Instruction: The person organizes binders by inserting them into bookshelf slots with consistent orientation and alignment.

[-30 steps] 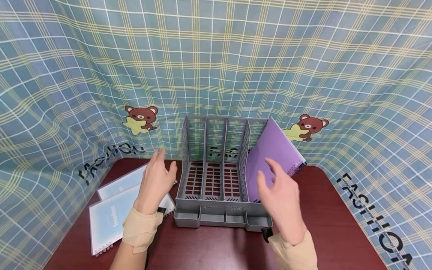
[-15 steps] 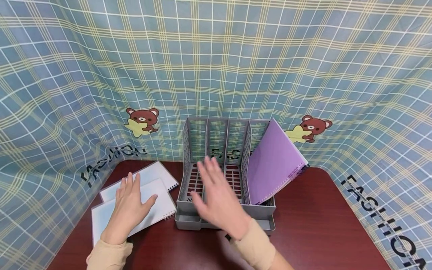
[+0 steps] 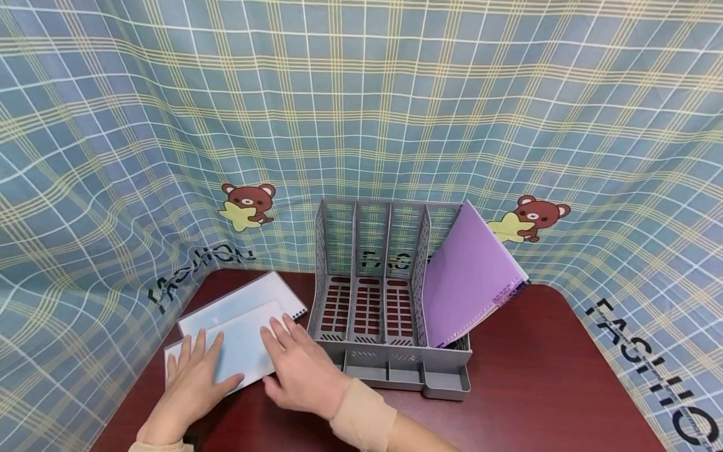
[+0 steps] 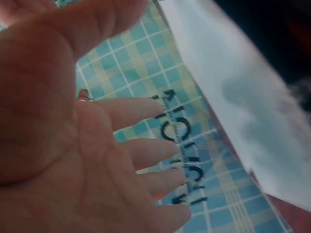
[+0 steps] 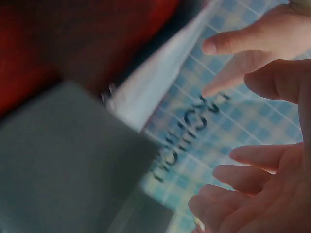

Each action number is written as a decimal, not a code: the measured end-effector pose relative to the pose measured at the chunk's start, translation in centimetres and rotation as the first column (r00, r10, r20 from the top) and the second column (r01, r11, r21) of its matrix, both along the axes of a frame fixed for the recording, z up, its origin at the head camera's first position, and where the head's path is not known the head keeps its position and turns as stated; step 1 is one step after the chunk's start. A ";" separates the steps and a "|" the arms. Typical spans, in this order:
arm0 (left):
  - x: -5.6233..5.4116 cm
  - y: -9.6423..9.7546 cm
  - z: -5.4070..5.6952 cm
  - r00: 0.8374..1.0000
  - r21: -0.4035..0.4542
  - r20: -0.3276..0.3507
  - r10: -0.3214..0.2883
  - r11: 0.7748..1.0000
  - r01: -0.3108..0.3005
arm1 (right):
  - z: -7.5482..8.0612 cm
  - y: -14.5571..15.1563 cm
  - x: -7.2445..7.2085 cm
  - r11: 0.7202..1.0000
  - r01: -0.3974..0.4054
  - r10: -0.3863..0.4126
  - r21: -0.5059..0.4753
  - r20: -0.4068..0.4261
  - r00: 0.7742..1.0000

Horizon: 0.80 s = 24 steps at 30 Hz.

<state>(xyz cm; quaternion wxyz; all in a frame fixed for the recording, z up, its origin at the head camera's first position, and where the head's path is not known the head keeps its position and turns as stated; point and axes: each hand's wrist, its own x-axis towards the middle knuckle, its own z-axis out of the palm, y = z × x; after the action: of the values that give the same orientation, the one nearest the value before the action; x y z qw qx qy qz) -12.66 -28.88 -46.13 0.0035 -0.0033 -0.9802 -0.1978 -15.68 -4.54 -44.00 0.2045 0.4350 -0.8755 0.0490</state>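
A: Right hand [image 3: 307, 373] is shifting left, from over the gray organizer [image 3: 390, 355] to the near right side of the front notebook [image 3: 245, 355]. Left hand [image 3: 189, 380] is sliding nearer, to that notebook's left end.

B: Fingers?

A: Left ones are spreading, thumb sticking out. Right ones are extending, slightly bent. Neither hand is gripping. Touching the cover or just hovering? Can't tell.

B: Where's the front notebook?

A: It's lying flat on the dark red table [image 3: 536, 376], left of the organizer, pale blue and white, and partly covering the back notebook [image 3: 243, 298]. That one's lying just beyond, its binding rings facing right.

B: Organizer?

A: It's standing upright, small trays facing the person. The purple notebook [image 3: 465, 282] is leaning right in the rightmost slot, ringed edge sticking out.

B: Behind?

A: Plaid cloth [image 3: 361, 125] is hanging there, showing two bear prints [image 3: 248, 202].
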 end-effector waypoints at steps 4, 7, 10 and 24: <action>0.3 -0.9 -1.1 0.999 -0.006 0.045 0.006 1.000 -0.006 | -1.7 -1.7 -0.2 0.998 -0.017 0.018 0.057 -0.001 1.000; 0.6 -1.5 -1.8 0.997 -0.030 0.078 0.008 1.000 -0.006 | -2.7 -2.8 -0.3 0.994 -0.024 0.024 0.107 0.002 1.000; 1.0 -1.9 -2.2 0.995 -0.033 0.100 0.006 0.999 -0.003 | -3.5 -3.9 -0.5 0.987 -0.006 0.003 0.158 0.016 1.000; 1.6 -2.5 -3.7 0.982 0.006 0.187 0.012 1.000 -0.014 | -6.0 -6.2 -1.3 0.968 0.098 -0.131 0.231 0.129 0.983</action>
<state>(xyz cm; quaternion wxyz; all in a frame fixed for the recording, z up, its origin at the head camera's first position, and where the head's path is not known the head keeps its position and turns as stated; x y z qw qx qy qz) -11.05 -31.41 -49.84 -0.0871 0.0217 -0.9756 -0.2006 -16.95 -10.77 -49.95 0.0935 0.3993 -0.9115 -0.0310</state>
